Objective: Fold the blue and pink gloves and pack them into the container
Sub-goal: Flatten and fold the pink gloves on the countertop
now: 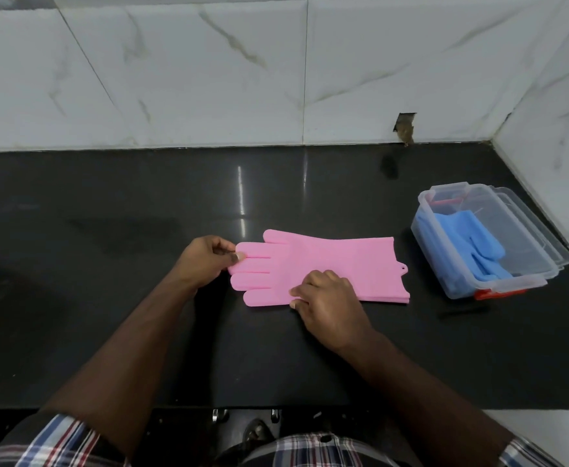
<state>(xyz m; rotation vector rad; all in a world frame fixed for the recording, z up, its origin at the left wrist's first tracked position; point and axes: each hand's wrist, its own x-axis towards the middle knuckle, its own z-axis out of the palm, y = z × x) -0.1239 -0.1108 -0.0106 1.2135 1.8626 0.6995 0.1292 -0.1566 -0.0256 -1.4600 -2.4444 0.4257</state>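
Note:
The pink gloves lie flat and stacked on the black counter, fingers pointing left, cuff to the right. My left hand pinches the fingertips at the left end. My right hand has its fingers curled on the near edge at the palm area. The blue gloves sit folded inside the clear plastic container at the right.
The container has red clips and stands close to the right wall. Its clear lid lies under or beside it toward the wall. Marble-tiled walls close off the back and right. The counter's front edge runs just before my body.

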